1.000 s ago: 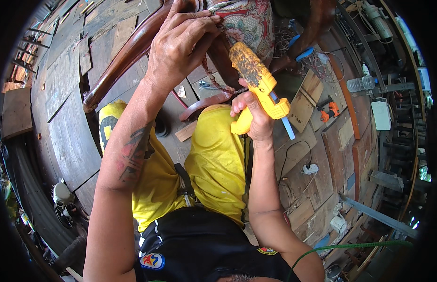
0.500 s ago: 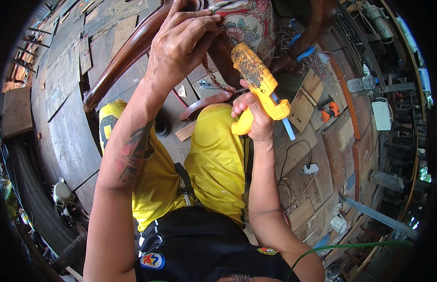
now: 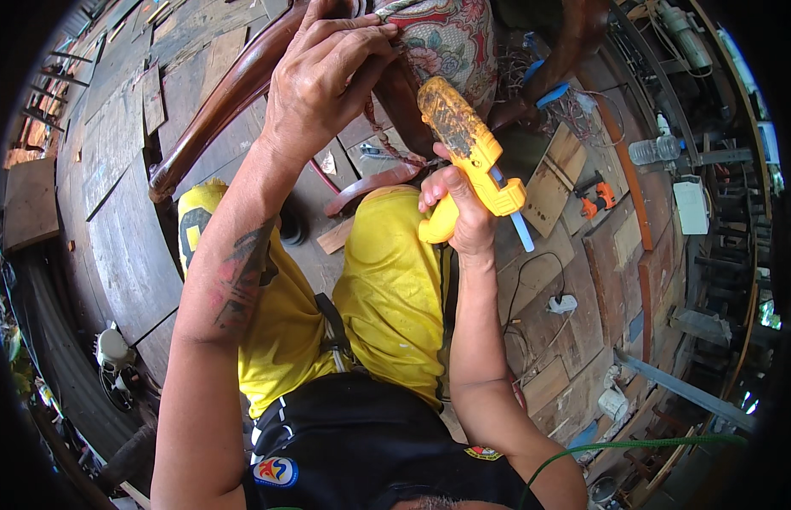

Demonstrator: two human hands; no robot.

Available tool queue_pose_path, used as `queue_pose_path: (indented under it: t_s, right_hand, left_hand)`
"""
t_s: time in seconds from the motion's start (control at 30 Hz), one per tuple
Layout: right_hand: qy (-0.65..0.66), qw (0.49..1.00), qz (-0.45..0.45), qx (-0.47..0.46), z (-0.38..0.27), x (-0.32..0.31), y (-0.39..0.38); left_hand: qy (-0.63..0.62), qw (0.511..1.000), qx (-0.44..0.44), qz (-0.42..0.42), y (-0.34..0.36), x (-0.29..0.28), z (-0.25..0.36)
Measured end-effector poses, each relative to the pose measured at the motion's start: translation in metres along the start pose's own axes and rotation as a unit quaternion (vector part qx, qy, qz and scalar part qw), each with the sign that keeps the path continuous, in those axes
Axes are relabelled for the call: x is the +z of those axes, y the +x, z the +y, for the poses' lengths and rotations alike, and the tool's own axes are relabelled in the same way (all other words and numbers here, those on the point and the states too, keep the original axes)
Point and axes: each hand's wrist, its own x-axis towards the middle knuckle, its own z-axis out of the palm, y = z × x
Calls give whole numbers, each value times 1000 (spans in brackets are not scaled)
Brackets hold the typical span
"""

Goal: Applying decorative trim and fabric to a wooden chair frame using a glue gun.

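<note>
A yellow glue gun (image 3: 463, 140), its front smeared dark, is gripped by its handle in my right hand (image 3: 459, 204). A pale glue stick (image 3: 521, 231) pokes out of its back end. Its nozzle end points up toward a flowered upholstered seat (image 3: 451, 42) in a brown wooden chair frame (image 3: 234, 93). My left hand (image 3: 327, 81) lies at the seat's edge, fingertips together and pressing a braided cord (image 3: 377, 127) against it. Part of the cord dangles below that hand; the exact spot under the fingertips is hidden.
Around my yellow-trousered knees lies a worn plank floor (image 3: 128, 238). On the right are an orange-and-black tool (image 3: 597, 197), loose wood pieces (image 3: 555, 178), a white plug block on a cable (image 3: 563, 304) and a plastic bottle (image 3: 653, 152). A curved wooden piece (image 3: 374, 187) lies between my knees and the chair.
Almost nothing differs. Both hands, the glue gun and the cord keep nearly the same places, with only a very slight shift.
</note>
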Motion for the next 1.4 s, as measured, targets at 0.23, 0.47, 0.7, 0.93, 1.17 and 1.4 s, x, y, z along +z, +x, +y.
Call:
queue_pose_path:
  t_s: [0.23,0.47,0.7,0.93,1.17,1.4]
  right_hand:
    - [-8,1000,-1,-3,1,-1,0]
    - [-6,1000,0,-1,0,-2,-1]
    - [-6,1000,8,2,1,-2,-2]
    - [0,1000,9,3,1,-2,-2]
    - [-7,1000,7,2,1,-3,-3]
    - [-10,1000,3,1,1,-6,-4]
  left_hand:
    - [-25,1000,-10,3,-5,0,-5]
    - [14,1000,20,-2,1,-1,-2]
    - [5,1000,18,-1,2,-1,-1]
    - [-8,1000,12,-1,1,0,-1]
    - [6,1000,13,-6,2,-2,-1]
    - [10,1000,26,-1,2,0,-2]
